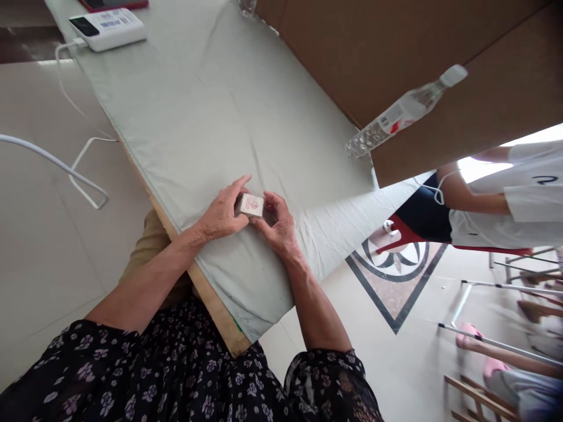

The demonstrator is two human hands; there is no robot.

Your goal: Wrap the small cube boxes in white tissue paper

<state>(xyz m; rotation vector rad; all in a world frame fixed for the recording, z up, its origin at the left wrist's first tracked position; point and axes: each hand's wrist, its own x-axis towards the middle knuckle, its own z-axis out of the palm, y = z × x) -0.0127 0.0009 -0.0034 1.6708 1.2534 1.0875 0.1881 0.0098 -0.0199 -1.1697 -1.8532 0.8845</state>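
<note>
A small clear-sided box with a white top and red print (252,205) is held low over the cloth, close to the table's near corner. My left hand (223,210) grips its left side, with the thumb along the near edge and the index finger raised past it. On the other side, my right hand (278,225) is curled, its thumb and fingertips at the box's right edge. The print is too small to read. Its underside, and whether it rests on the cloth, cannot be made out.
A pale cloth (185,94) covers the table. A plastic bottle (400,117) stands by a large brown cardboard panel (396,53) at the right. A white device (109,29) with a cable sits far left. Another person (492,199) sits at right.
</note>
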